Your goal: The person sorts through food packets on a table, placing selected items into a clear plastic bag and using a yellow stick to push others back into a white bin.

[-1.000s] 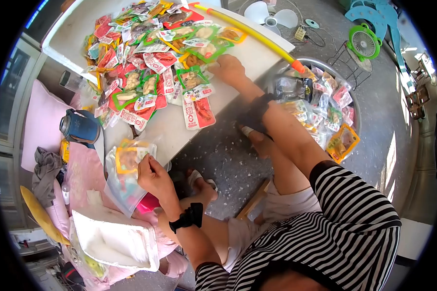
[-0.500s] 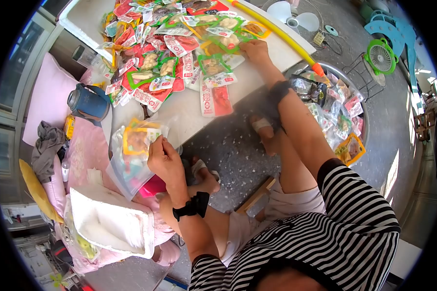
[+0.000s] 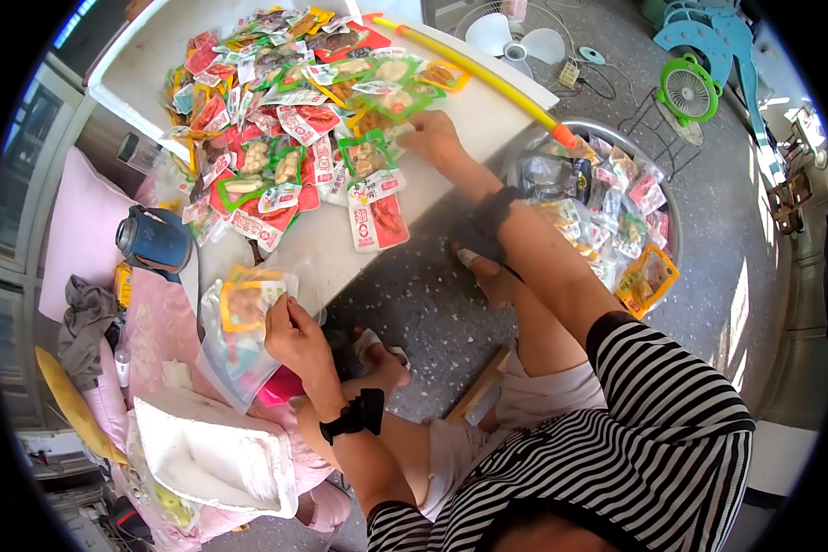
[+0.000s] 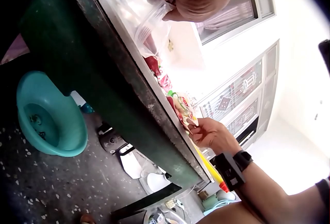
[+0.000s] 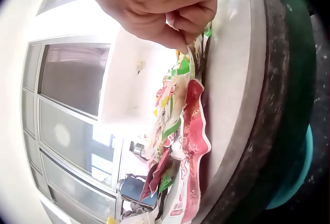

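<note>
Clear plastic bag (image 3: 213, 354) is pinched between fingertips of left hand (image 3: 299, 340), orange-edged packet (image 3: 242, 305) just beyond them. Food packet (image 5: 178, 98) is pinched at edge by right hand (image 3: 434, 140), packet pile (image 3: 290, 120) beside fingers. Picking step seems in hand; careful lift from neighbours is called for.

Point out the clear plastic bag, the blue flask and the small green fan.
Clear plastic bag (image 3: 236, 368): head view, lower part.
Blue flask (image 3: 161, 242): head view, body.
Small green fan (image 3: 687, 90): head view, front grille.

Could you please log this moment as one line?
left hand: grips clear bag | right hand: pinches packet at edge of pile | metal basin beside table: more packets
</note>
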Motion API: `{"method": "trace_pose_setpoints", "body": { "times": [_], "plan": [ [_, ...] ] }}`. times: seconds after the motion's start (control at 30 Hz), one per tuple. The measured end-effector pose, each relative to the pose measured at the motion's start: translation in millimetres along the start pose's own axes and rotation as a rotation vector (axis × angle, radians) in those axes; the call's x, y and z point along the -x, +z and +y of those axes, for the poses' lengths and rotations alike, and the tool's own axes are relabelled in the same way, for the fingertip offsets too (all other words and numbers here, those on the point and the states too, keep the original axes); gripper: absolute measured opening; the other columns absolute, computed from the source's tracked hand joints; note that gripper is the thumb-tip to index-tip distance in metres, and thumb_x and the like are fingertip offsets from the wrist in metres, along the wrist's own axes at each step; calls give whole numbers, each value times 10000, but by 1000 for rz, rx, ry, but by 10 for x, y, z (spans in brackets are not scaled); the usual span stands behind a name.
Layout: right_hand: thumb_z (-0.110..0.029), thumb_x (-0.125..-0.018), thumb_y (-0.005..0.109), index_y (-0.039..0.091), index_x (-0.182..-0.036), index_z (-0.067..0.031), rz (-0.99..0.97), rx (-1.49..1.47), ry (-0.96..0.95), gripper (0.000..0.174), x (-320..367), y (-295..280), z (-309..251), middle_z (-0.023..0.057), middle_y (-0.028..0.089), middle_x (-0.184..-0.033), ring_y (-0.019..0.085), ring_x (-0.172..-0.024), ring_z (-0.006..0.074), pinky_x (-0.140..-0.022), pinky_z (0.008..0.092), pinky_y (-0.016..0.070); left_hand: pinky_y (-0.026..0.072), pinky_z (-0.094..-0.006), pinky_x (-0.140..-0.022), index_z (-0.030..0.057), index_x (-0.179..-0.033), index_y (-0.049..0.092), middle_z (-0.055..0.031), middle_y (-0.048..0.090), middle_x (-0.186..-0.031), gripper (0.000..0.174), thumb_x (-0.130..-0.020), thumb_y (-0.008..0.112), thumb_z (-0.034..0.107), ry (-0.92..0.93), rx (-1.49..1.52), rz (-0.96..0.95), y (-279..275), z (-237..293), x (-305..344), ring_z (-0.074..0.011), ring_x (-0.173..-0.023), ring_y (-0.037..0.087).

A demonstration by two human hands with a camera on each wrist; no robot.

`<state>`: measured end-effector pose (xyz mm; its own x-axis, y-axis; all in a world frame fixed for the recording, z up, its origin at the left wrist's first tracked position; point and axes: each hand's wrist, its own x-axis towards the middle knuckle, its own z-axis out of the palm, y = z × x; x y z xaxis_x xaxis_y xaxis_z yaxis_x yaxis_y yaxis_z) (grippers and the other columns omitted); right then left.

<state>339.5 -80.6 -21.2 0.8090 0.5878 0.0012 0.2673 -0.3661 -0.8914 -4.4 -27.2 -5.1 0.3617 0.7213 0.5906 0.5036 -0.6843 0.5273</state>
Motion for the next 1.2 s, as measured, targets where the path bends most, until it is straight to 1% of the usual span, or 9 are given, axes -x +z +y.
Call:
{"method": "trace_pose_setpoints", "body": {
  "times": [0.1, 0.2, 0.3, 0.43, 0.57, 0.67, 0.83, 1.07, 1.2],
  "plan": [
    [-107, -715, 656, 615, -892, -53, 426, 223, -510, 190, 274, 43, -198, 148, 646, -859, 625, -707, 334, -626, 413, 491, 490, -382, -657, -64, -931, 647, -207, 646, -825, 147, -832, 552, -10, 0, 2, 0, -11, 28, -15, -344, -707, 619],
    [-31, -753, 608, 577, -888, -46, 536, 257, -687, 139, 386, -10, -327, 163, 627, -797, 593, -658, 381, -580, 420, 475, 491, -377, -646, -65, -928, 646, -206, 645, -815, 144, -831, 556, -11, -8, 12, 1, -13, 42, -17, -341, -693, 617],
    [-38, -796, 613, 545, -875, -35, 461, 43, -586, 104, 395, -103, -376, 108, 623, -733, 597, -570, 268, -524, 342, 449, 489, -367, -626, -65, -926, 646, -201, 643, -804, 138, -831, 561, -11, -3, 14, 14, -24, 26, -15, -328, -670, 615],
    [-76, -862, 616, 559, -912, -16, 40, -646, -517, 97, 437, -109, -447, -14, 614, -782, 490, -616, 4, -491, 203, 371, 483, -347, -604, -63, -923, 646, -189, 641, -782, 130, -833, 569, -10, -24, 54, 33, -30, -11, -22, -286, -645, 616],
    [-36, -841, 609, 596, -1016, -21, -489, -801, -199, 177, 815, -146, -611, 24, 661, -861, 603, -708, 48, -593, 192, 476, 484, -329, -606, -56, -928, 647, -181, 643, -770, 130, -829, 579, -6, -83, 79, 32, -25, -21, -13, -256, -647, 621],
    [-29, -831, 614, 600, -1013, -8, -795, -708, -111, 184, 904, -26, -519, 43, 672, -892, 643, -771, 79, -669, 218, 520, 481, -391, -594, -37, -905, 647, -178, 632, -776, 129, -804, 570, -15, -8, 111, 85, -15, -34, -17, -339, -662, 612],
    [-18, -826, 615, 595, -1041, -1, -890, -746, 12, 217, 1126, 196, -608, 55, 677, -939, 656, -790, 113, -725, 261, 542, 485, -399, -596, -16, -914, 650, -174, 630, -784, 142, -799, 567, -9, 10, 106, 83, -29, -38, -16, -345, -670, 615],
    [-52, -862, 593, 555, -1101, -8, -722, -897, 98, 246, 1285, 723, -523, 59, 644, -1036, 653, -915, 151, -757, 303, 555, 483, -392, -583, -16, -945, 656, -177, 622, -775, 154, -811, 582, 2, 9, -38, 66, -56, 12, -1, -348, -659, 614],
    [-69, -872, 587, 556, -1129, -55, -815, -1027, 240, 259, 1424, 971, -506, 17, 625, -966, 552, -651, 48, -502, 184, 423, 479, -404, -562, 4, -956, 656, -164, 611, -772, 162, -814, 578, 8, 12, -74, 92, -60, 18, -5, -345, -636, 607]
  ]
}}
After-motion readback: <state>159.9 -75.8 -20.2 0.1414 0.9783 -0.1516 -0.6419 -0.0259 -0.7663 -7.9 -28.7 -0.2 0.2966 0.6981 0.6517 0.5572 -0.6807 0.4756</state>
